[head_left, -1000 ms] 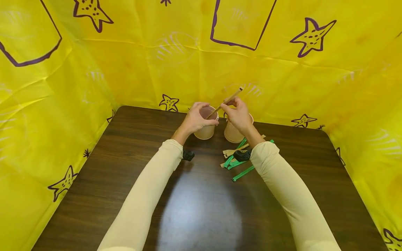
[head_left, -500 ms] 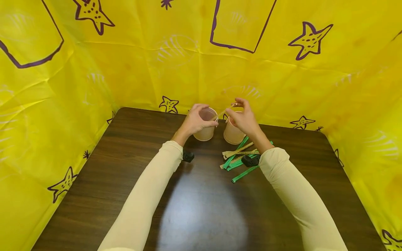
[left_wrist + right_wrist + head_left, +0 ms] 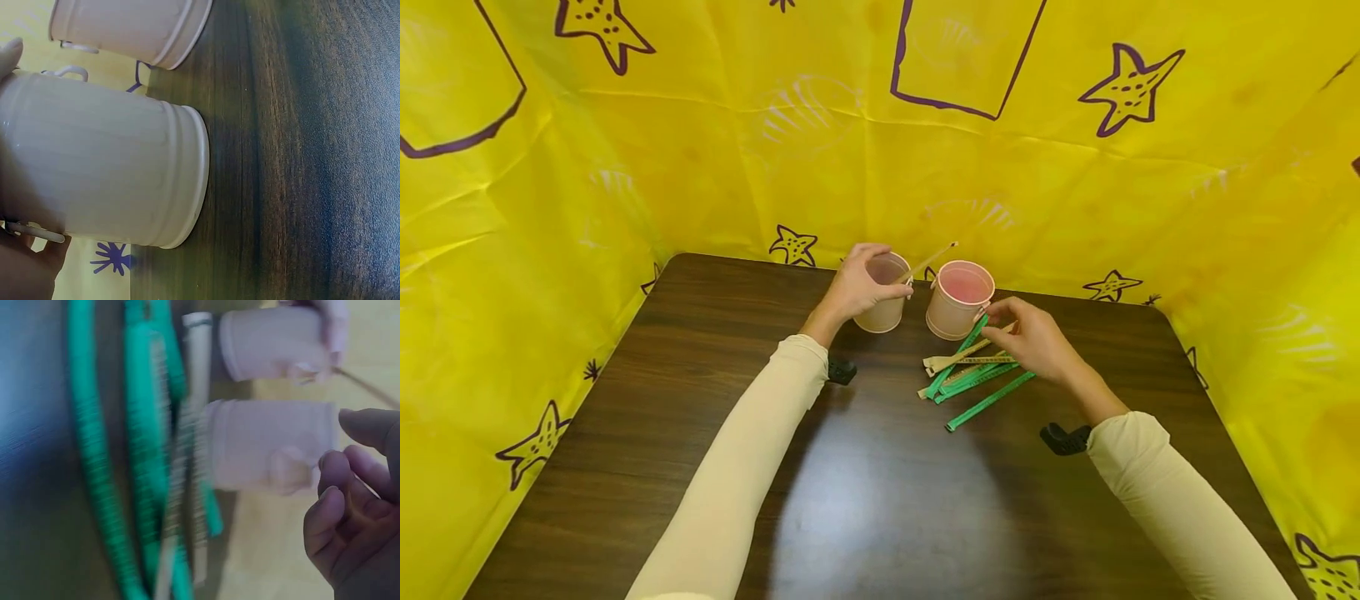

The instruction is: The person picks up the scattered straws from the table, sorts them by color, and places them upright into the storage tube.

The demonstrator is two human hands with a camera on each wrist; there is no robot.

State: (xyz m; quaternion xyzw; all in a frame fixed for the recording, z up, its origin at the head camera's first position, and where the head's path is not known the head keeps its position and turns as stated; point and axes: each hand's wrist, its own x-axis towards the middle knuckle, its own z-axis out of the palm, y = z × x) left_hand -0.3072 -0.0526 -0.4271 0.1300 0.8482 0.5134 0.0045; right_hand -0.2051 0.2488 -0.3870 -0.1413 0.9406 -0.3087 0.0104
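At the far side of the dark brown wood-grain tabletop [image 3: 662,400], head view shows a small pale-pink round bucket on the left [image 3: 880,319], upright, w/ a thin beige printed strip [image 3: 931,260] leaning in it & poking out past the rim, far end to the right. Left hand [image 3: 859,283] grips that bucket round the rim, thumb on the near side, fingers on the far side.

Just right of it stands a matching pale-pink round bucket [image 3: 951,317]; only head view looks down into both, the right one pinker inside. Left wrist cam adds the left bucket's ridged base on the wood & a pale loop handle [image 3: 40,232] by the rim.

Right hand [image 3: 1033,337] is over the far right of a loose pile of flat green & beige strips [image 3: 977,380]. From above, its fingertips overlap a green end, contact unclear; R wrist cam, blurry, shows thumb & fingers loosely bent, holding nothing, w/ a gap btwn them & the strips.
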